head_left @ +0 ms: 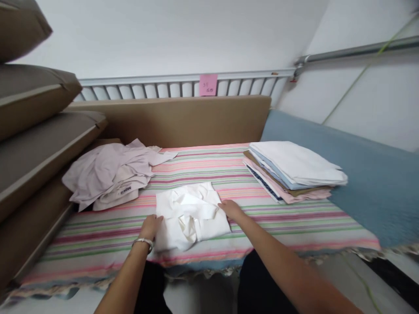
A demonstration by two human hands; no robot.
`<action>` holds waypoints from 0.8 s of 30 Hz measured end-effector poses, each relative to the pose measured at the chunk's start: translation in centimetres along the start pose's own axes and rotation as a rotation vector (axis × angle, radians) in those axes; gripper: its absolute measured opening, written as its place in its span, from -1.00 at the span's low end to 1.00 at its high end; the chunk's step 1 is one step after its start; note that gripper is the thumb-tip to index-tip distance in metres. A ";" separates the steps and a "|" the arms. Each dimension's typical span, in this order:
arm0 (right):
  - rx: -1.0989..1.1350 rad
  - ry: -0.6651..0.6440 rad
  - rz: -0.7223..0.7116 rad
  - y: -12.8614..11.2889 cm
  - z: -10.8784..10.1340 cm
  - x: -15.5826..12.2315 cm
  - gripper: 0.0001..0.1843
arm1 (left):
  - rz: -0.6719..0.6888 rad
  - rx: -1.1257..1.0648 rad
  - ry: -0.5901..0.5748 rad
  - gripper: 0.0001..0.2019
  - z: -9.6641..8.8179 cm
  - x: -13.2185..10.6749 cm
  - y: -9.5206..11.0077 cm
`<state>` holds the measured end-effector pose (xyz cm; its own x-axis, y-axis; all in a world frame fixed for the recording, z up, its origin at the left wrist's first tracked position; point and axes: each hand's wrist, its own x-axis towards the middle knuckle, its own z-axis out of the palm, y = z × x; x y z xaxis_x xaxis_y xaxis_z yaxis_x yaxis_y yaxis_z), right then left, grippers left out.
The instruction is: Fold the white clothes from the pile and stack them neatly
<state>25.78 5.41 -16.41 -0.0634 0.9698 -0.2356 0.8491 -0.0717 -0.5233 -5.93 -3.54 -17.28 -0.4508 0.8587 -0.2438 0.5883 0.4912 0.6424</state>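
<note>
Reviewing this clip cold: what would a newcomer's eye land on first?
Probably the white garment spread front and centre on the striped cloth, with the left hand at its left edge and the right hand at its right. Next, the neat folded stack on the right against the rumpled pale pile on the left. Behind, a pink note stands out on the radiator.

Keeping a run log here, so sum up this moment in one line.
left hand: at left edge of white garment; right hand: at its right edge; rumpled clothes: left; folded stack: right; surface: striped sheet
</note>
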 end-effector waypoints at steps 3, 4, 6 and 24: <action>-0.055 0.054 0.021 -0.3 -0.5 -0.3 -0.80 | -0.012 0.126 0.021 -0.82 -0.6 0.2 0.4; -0.067 0.070 0.030 -0.3 -0.7 -0.5 -0.79 | -0.017 0.156 0.044 -0.76 -0.7 0.1 0.5; -0.079 0.082 0.041 -0.2 -0.8 -0.7 -0.74 | -0.031 0.200 0.091 -0.61 -0.7 -0.1 0.7; 0.088 -0.028 -0.049 -0.3 0.9 1.1 -0.71 | -0.060 0.027 0.105 -0.62 1.2 1.2 0.6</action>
<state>24.99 6.28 -17.21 -0.1192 0.9658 -0.2304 0.7953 -0.0461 -0.6045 -5.35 -2.06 -18.03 -0.5526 0.8085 -0.2023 0.5755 0.5458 0.6091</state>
